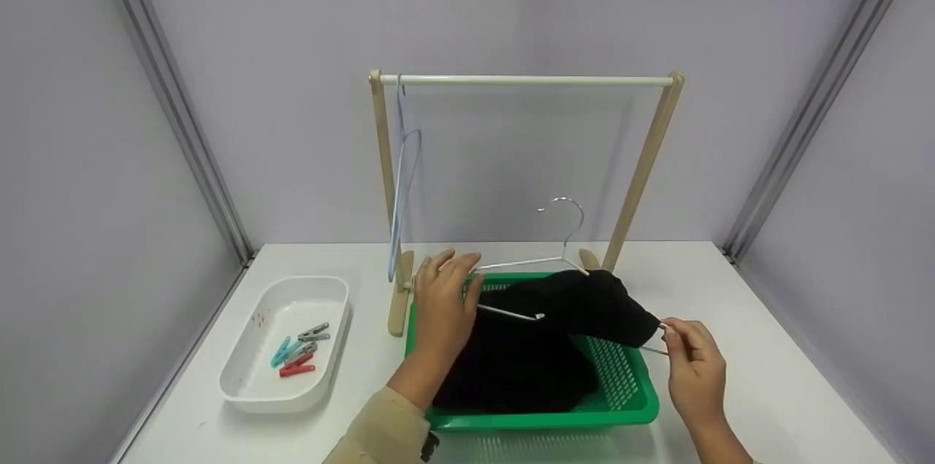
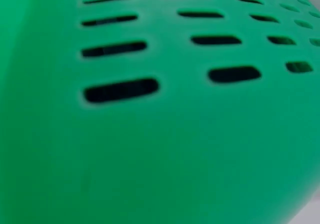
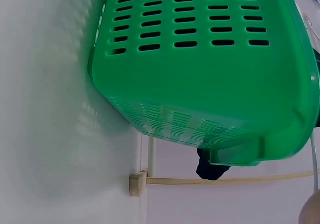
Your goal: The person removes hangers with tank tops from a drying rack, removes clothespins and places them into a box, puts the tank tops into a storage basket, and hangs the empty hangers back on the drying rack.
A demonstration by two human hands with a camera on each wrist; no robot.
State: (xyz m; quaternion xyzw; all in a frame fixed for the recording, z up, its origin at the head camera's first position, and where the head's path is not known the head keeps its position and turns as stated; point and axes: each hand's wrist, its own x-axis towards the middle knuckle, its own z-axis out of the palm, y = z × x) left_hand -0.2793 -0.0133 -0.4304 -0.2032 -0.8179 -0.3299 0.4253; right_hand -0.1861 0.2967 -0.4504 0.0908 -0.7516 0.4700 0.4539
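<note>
A white wire hanger [image 1: 511,263] with a chrome hook tilts above the green basket [image 1: 540,420]. My left hand [image 1: 444,303] holds its left corner between thumb and fingers. Below that, one arm of the lower bar ends in a loose capped tip. At the other side, my right hand [image 1: 697,365] pinches the hanger's right end with thumb and forefinger. Black cloth [image 1: 599,303] drapes over the hanger's right half, and more black fabric lies in the basket under it. The left wrist view holds only the basket's slotted wall [image 2: 175,134]; in the right wrist view a fingertip [image 3: 311,211] shows at the edge.
A wooden rack with a white rail [image 1: 526,80] stands behind the basket. Pale blue hangers [image 1: 398,208] hang at its left end. To the left, a white tray [image 1: 237,383] contains several clothespins [image 1: 296,369] in blue, grey and red. Grey walls enclose the table [image 1: 380,427].
</note>
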